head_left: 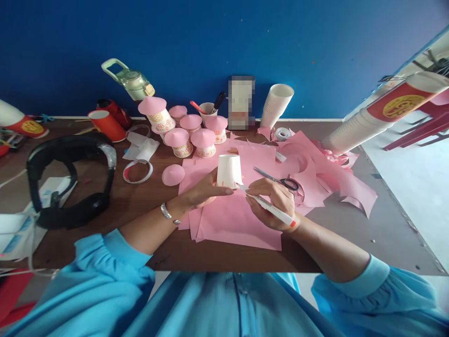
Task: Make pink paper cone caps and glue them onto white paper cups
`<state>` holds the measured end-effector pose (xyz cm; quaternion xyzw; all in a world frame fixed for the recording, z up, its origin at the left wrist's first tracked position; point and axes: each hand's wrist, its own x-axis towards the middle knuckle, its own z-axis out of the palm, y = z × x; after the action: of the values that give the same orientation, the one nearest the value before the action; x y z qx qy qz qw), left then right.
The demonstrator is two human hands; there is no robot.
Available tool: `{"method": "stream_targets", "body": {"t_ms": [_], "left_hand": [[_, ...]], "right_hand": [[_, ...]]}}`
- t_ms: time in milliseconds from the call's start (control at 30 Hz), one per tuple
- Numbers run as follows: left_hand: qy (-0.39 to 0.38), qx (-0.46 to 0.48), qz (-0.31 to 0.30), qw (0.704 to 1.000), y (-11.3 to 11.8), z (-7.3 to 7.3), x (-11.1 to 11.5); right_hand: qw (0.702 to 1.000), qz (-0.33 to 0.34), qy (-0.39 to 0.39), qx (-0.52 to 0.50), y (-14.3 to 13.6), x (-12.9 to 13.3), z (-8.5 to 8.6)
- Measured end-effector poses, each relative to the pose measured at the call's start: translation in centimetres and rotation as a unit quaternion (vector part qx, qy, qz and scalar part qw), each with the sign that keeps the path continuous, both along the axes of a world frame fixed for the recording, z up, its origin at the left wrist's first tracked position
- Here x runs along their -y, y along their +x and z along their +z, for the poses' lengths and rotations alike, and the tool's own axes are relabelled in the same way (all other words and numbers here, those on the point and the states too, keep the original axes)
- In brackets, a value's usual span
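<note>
A white paper cup (229, 170), upside down with small red marks near its rim, is held in my left hand (206, 189), thumb along the lower edge. My right hand (275, 201) grips a white marker (271, 210) with a red end, its tip at the cup's lower right edge. Beneath both hands lie pink paper sheets (238, 220). Scissors (275, 178) rest on the paper just beyond my right hand. A loose pink paper cone (173, 175) lies left of the sheets.
Decorated cups with pink cone tops (182, 142) stand at the back left, near a green bottle (133, 83). A stack of white cups (277, 104) and tape (281, 134) are behind. Pink scraps (315, 164) spread right; a black headband device (70, 180) lies left.
</note>
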<state>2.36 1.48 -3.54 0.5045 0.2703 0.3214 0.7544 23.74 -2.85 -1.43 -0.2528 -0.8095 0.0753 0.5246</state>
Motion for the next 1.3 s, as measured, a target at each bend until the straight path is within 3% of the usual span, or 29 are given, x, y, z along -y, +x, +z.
{"method": "stream_targets", "body": {"t_ms": [300, 600, 1300], "left_hand": [[-0.026, -0.003, 0.001, 1.000, -0.01, -0.51, -0.42], [-0.029, -0.050, -0.006, 0.998, -0.50, -0.10, -0.32], [-0.017, -0.051, -0.020, 0.998, -0.53, 0.15, -0.34]], "right_hand": [[1.000, -0.018, -0.008, 0.007, 0.25, -0.40, -0.51], [1.000, -0.008, -0.017, 0.021, 0.10, -0.48, -0.95], [0.999, 0.003, -0.016, 0.029, 0.16, -0.53, -0.76]]}}
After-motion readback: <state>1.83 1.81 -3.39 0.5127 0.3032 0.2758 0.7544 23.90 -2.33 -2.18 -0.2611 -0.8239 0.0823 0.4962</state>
